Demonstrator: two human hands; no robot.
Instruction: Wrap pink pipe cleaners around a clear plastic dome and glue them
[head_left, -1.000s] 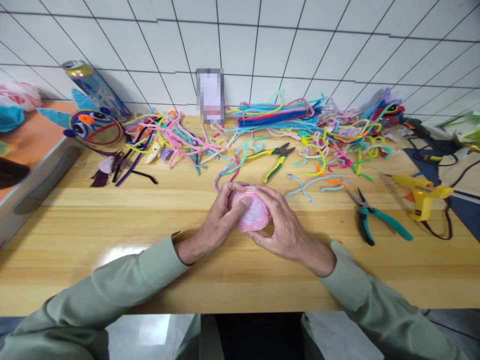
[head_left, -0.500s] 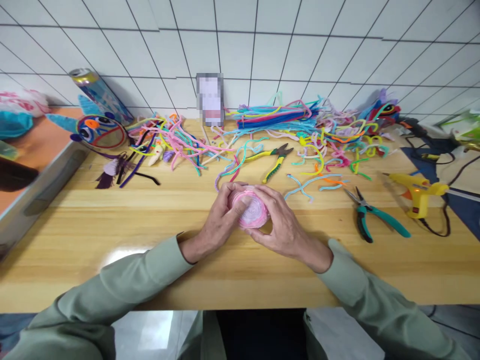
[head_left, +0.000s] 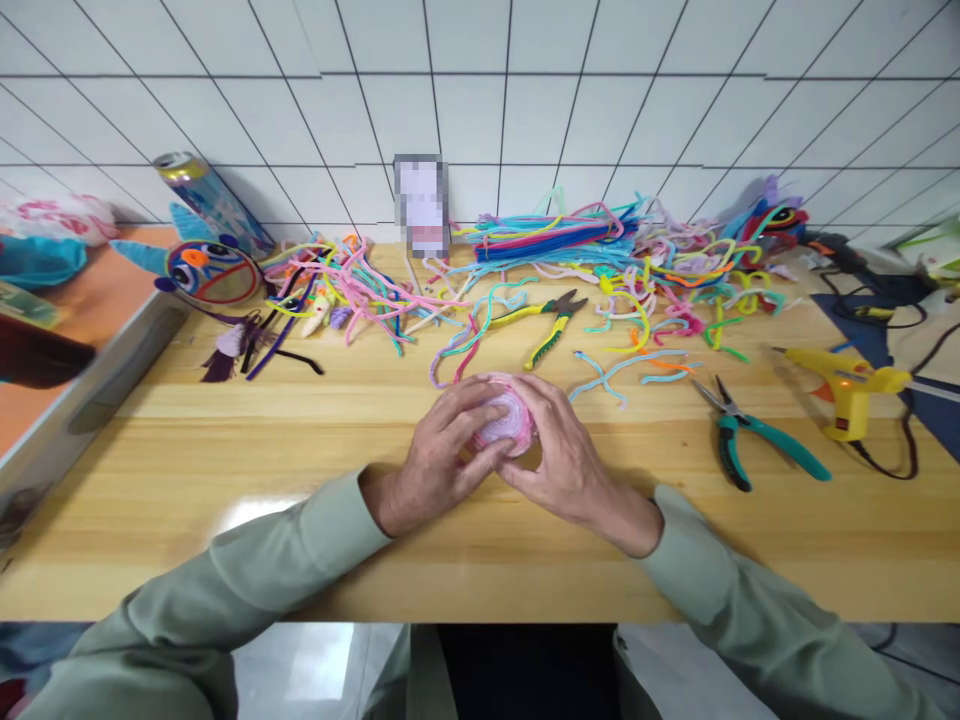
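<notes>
Between my hands is a round coil of fuzzy pipe cleaner (head_left: 504, 417), pale lilac in the middle with a pink rim. My left hand (head_left: 448, 445) grips its left side, the fingers lying over the lilac face and the thumb along the lower edge. Wrapped around the right side is my right hand (head_left: 559, 450), fingers on the far rim and thumb near the bottom. The coil's underside is hidden. Just beyond it lie yellow-green cutting pliers (head_left: 551, 325) and a few loose pipe cleaners (head_left: 600, 375).
Teal needle-nose pliers (head_left: 757, 435) and a yellow glue gun (head_left: 847, 390) lie to the right. Tangled pipe cleaners (head_left: 367, 285), a bundle (head_left: 555, 235) and a phone (head_left: 422, 205) line the wall. At left are a drink can (head_left: 217, 205) and a blue-eared craft piece (head_left: 214, 270).
My left fingers have spread over the coil's face and the thumb has dropped to its lower edge. My right hand keeps nearly the same hold. The view has shifted slightly.
</notes>
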